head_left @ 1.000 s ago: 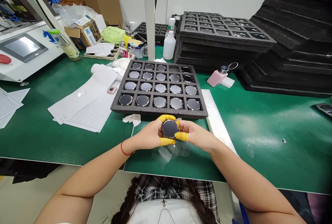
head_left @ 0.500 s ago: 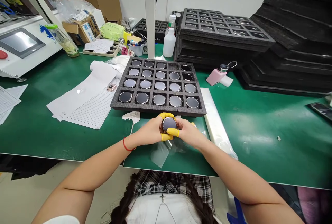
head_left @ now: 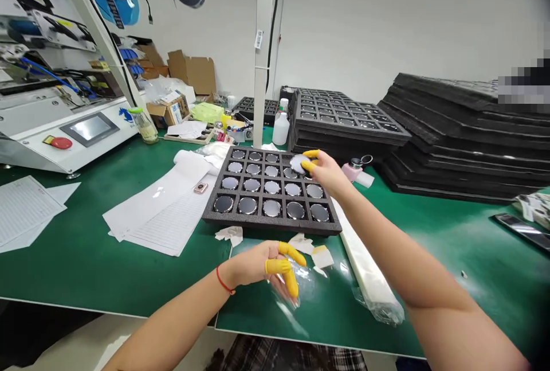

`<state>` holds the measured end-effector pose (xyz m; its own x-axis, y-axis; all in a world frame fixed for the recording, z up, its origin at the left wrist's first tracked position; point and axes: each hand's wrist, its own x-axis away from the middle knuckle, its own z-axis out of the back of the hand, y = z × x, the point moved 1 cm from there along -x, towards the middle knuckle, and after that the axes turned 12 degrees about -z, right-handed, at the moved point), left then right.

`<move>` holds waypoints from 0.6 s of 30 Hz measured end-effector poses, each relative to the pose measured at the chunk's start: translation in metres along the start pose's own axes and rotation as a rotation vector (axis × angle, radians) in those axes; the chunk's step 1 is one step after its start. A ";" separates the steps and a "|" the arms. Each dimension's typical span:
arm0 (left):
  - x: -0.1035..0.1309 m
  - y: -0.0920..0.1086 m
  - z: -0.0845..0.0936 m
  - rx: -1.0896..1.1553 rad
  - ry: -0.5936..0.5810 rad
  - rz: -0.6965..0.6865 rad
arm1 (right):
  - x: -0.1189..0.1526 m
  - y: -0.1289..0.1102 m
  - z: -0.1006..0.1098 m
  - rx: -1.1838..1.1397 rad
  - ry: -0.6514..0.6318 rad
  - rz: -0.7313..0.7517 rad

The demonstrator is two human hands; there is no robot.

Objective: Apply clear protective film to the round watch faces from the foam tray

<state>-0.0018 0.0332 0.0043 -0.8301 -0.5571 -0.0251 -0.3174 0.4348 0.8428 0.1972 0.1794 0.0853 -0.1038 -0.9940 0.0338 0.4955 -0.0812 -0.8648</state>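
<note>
Disc [head_left: 298, 163], not yet set down, is pinched in the right hand [head_left: 327, 172] over the far right of a foam tray [head_left: 270, 223], both near rows filled (the far right corner is hidden). Nearer, the left hand [head_left: 261, 265] curls loosely beside clear film [head_left: 305, 280]; whether it grips any, cannot tell.

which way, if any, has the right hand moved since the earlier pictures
Yes, the right hand went forward, from the near side of the black foam tray to over its far right part.
</note>
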 end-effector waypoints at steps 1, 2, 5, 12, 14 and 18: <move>0.000 0.000 0.003 0.050 0.012 0.011 | -0.025 -0.002 -0.004 0.033 0.043 -0.004; 0.000 0.000 0.006 0.097 0.047 0.011 | -0.049 -0.001 -0.009 0.070 0.091 -0.013; -0.004 -0.003 0.016 0.190 0.251 0.005 | -0.104 0.009 -0.024 0.212 0.156 -0.061; -0.014 -0.017 0.018 0.273 0.570 0.208 | -0.152 0.036 -0.047 0.541 -0.029 -0.024; -0.014 -0.016 0.019 0.314 0.657 0.144 | -0.154 0.039 -0.049 0.619 -0.062 -0.018; -0.017 -0.010 0.024 0.378 0.724 0.091 | -0.148 0.038 -0.054 0.714 -0.055 -0.028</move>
<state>0.0046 0.0558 -0.0165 -0.3996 -0.7704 0.4968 -0.5036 0.6374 0.5832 0.1848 0.3275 0.0199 -0.0906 -0.9916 0.0922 0.9386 -0.1159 -0.3248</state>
